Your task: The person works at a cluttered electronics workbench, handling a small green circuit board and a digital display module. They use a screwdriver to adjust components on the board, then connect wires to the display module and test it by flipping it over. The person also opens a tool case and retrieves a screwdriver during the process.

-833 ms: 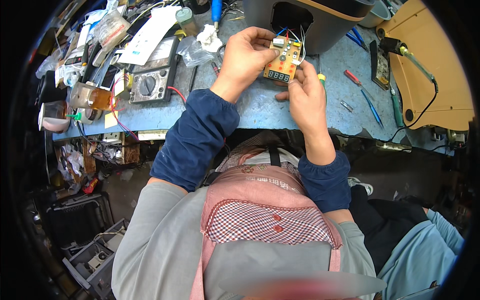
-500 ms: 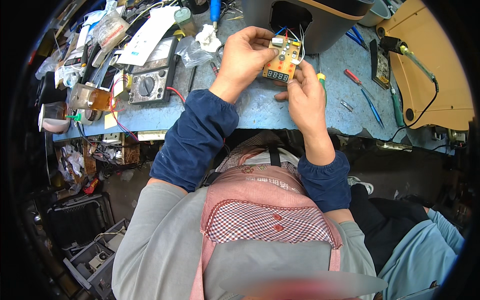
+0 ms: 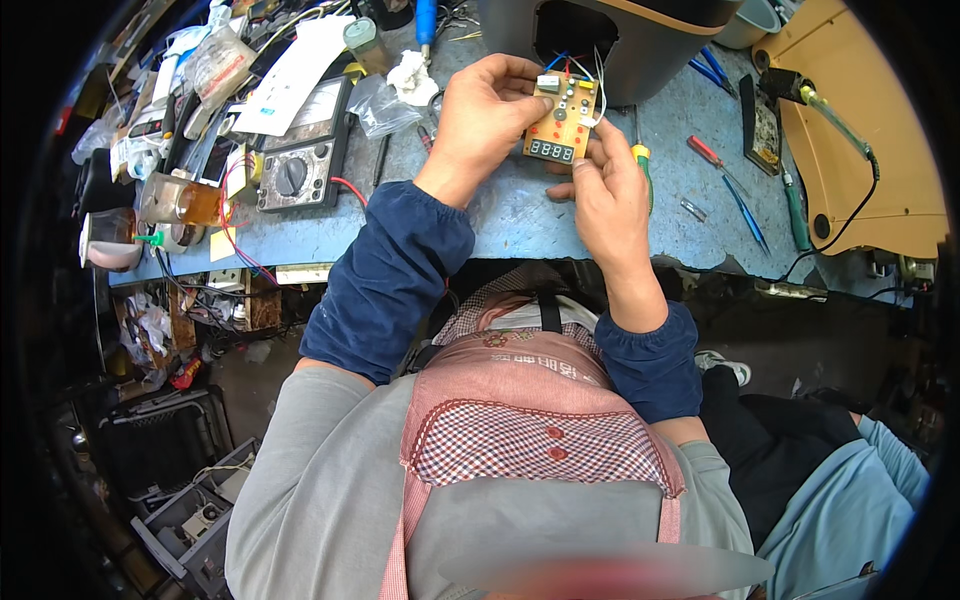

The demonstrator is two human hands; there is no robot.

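My left hand [image 3: 478, 127] grips a yellow circuit board [image 3: 555, 128] by its left edge, thumb on the face. My right hand [image 3: 610, 205] holds the same board at its lower right, thumb near the corner beside a four-digit display [image 3: 551, 149]. The board has small buttons, red dots and blue, red and white wires at its top. These wires lead toward the dark opening in a grey-black appliance [image 3: 660, 55] behind it. A green-handled screwdriver [image 3: 644, 160] lies just right of my right hand, partly hidden by it.
An analog multimeter [image 3: 295, 178] with red leads, papers [image 3: 290, 70] and containers crowd the left of the blue bench [image 3: 500, 225]. At right lie a red screwdriver [image 3: 705, 149], blue tweezers [image 3: 745, 217], a soldering iron [image 3: 838, 127] and a beige panel [image 3: 885, 215]. Another person's legs [image 3: 820, 480] are at lower right.
Both hands and the circuit board have shifted very slightly to the left. The grip on the board looks the same.
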